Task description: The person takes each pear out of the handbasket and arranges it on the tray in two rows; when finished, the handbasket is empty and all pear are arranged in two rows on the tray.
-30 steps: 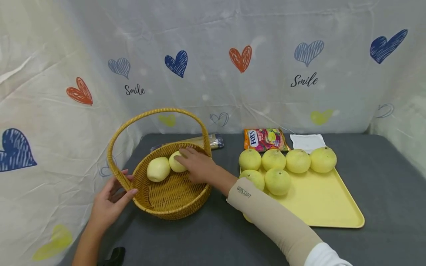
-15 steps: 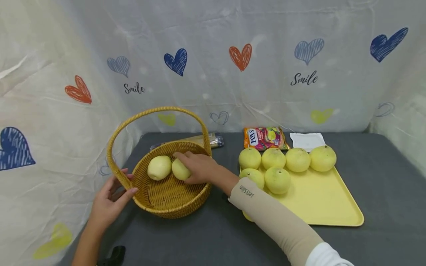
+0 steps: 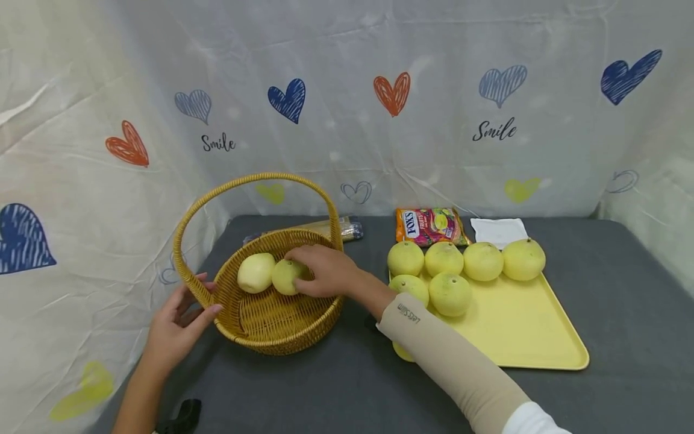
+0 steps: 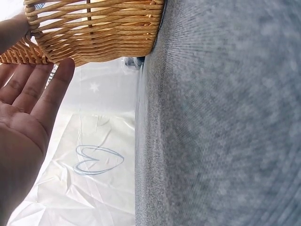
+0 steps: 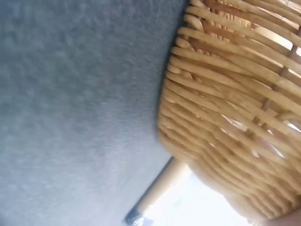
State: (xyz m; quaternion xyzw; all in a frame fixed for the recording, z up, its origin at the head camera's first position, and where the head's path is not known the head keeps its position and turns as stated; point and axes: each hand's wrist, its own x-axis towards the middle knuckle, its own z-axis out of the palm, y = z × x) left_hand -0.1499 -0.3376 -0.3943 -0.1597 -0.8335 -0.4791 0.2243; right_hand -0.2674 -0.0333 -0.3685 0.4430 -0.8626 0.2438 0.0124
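A woven wicker basket (image 3: 276, 337) with a tall hooped handle stands on the left of the table in the head view. Inside it, two round pale yellow-green fruits, pomelo-like, lie side by side. The left one (image 3: 256, 273) is untouched. My right hand (image 3: 325, 272) reaches over the rim and grips the right fruit (image 3: 287, 277) between thumb and fingers. My left hand (image 3: 176, 325) holds the basket's left rim at the handle's foot. In the left wrist view, fingers (image 4: 51, 94) of that hand touch the wicker. The right wrist view shows the basket's outer wall (image 5: 225, 108), not the gripped fruit.
A yellow tray (image 3: 526, 325) on the right carries several similar fruits (image 3: 450, 294). Behind it lie a Fox's candy bag (image 3: 431, 226) and a white cloth-like square (image 3: 499, 231). A wrapped long bundle (image 3: 351, 229) lies behind the basket. A black object (image 3: 184, 416) is at the front.
The right hand has shifted its hold on the right fruit, which has turned to show its dimpled end and now sits against the left fruit. The left hand keeps its place on the basket.
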